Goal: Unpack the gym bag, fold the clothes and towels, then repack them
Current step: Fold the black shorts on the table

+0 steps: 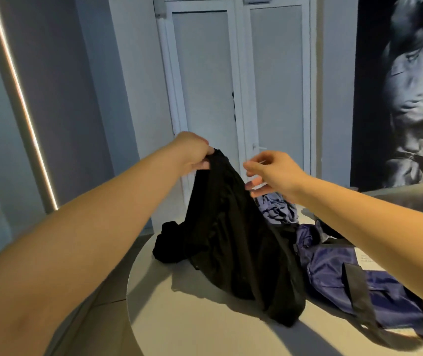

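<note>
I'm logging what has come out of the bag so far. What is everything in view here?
garment: 1, black, held up by its top, lower end on the table
heap: 1, black, on the table left of the garment; maybe part of it
cloth: 1, lilac, crumpled behind the garment
bag: 1, navy with black strap, on the table at right
table: 1, pale, round
doors: 2, white, shut, behind
poster: 1, black-and-white, right wall
light strip: 1, lit, left wall
left hand: pinches the garment's top
right hand: open, beside the garment
</note>
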